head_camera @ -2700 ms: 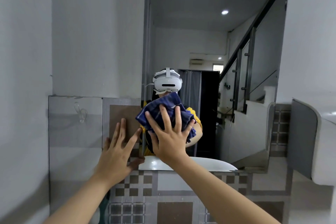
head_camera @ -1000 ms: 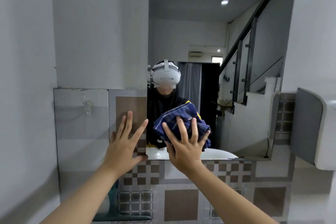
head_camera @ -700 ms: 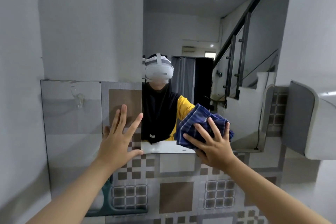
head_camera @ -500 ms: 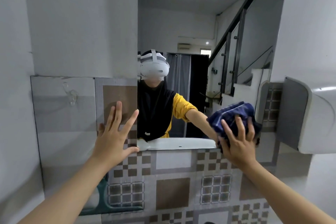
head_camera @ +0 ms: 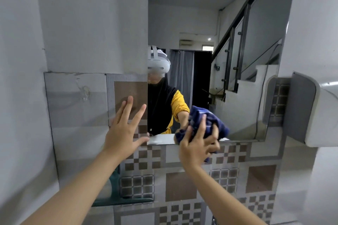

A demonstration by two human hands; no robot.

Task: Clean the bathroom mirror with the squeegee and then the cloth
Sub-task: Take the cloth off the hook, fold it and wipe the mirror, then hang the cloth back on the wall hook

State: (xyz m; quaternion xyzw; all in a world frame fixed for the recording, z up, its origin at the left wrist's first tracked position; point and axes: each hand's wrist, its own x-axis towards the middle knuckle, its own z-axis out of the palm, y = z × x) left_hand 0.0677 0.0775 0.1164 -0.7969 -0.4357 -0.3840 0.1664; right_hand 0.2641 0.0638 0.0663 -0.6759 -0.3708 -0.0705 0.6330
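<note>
Straight ahead, the mirror (head_camera: 210, 23) hangs on the far wall, its left edge running down beside a grey painted wall section and its bottom edge sitting just above a band of brown-and-grey checkered tiles (head_camera: 181, 184). The right hand (head_camera: 198, 146) grips a bunched blue cloth (head_camera: 206, 124) with pale stripes, fingers curled round it, and presses it against the glass at the mirror's lower edge, a little left of its middle; part of the cloth hangs below the edge over the tiles. The left hand (head_camera: 124, 133) lies flat with fingers straight and spread against the tiled wall just left of the mirror, its thumb reaching the mirror's lower left corner. It holds nothing.

In the glass, the reflection shows a person in a white headset, a black head covering and a yellow sleeve, with the reflected arm meeting the cloth. Behind that appear a grey curtain, a dark doorway, a staircase with a black rail and glass panels, and round ceiling lights.

To the left of the left hand, a clear hook (head_camera: 85, 91) is stuck on a pale grey tile (head_camera: 73, 97). At the right edge, a white and grey wall-mounted unit (head_camera: 314, 107) juts out near the mirror's right side, clear of both hands. Low down, behind the left forearm, a dark green object (head_camera: 124, 201) rests against the tiles; what it is cannot be told. No squeegee can be made out with certainty.
</note>
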